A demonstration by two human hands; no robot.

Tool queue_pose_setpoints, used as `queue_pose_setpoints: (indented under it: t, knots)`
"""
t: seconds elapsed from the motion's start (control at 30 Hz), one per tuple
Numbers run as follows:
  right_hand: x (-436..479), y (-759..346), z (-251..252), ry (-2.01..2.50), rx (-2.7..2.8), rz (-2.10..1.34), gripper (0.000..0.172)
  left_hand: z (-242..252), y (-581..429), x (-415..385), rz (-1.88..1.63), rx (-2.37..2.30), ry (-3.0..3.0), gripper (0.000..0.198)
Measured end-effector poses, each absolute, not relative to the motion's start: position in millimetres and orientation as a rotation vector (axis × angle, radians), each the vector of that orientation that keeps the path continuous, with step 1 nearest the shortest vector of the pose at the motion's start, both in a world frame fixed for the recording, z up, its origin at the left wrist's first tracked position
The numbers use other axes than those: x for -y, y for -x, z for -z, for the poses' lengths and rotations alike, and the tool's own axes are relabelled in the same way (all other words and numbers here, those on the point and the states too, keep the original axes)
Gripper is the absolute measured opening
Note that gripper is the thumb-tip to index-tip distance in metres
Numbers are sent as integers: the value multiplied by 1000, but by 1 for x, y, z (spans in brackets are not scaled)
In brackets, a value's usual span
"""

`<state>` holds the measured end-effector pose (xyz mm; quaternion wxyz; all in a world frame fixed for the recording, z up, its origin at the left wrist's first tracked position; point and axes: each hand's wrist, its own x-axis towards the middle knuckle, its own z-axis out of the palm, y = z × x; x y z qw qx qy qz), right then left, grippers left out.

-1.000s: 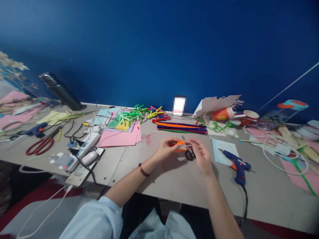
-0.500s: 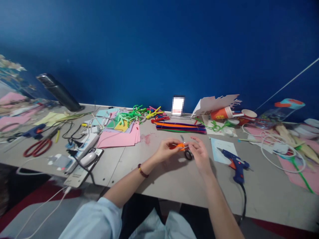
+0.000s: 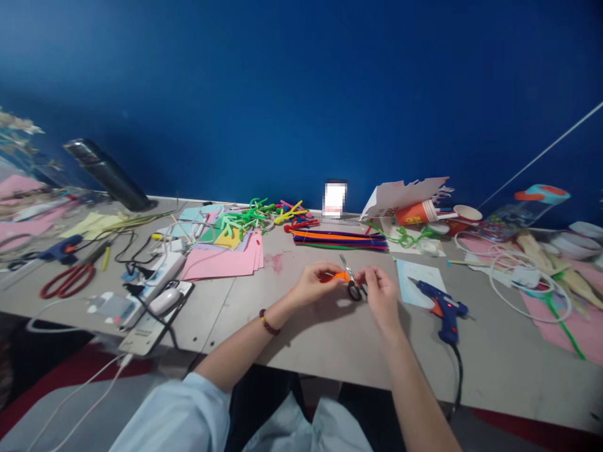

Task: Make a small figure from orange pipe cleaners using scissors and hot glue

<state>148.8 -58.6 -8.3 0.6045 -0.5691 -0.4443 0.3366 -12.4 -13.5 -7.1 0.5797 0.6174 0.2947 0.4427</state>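
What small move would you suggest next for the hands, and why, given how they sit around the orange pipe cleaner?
I would probably close the scissors on the orange pipe cleaner. The left hand pinches the pipe cleaner, the right hand is at the black scissor handles, and the blades stand open-looking right beside it.

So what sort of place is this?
Probably a handicraft workbench: black-handled scissors and an orange pipe cleaner in the hands, a bundle of coloured pipe cleaners further along the table, and a blue hot glue gun close by.
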Motion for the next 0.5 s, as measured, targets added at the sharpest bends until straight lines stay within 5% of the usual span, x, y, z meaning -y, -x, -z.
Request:
queue_pose_setpoints:
  t: [0.27,0.5]
  knots:
    - [65,-147,5,1322,1039,-793,51,8,13,13,-1048,-708,-1460,24]
    - [55,-154,20,1397,1121,-736,29,3,10,16,-1020,-710,-1243,28]
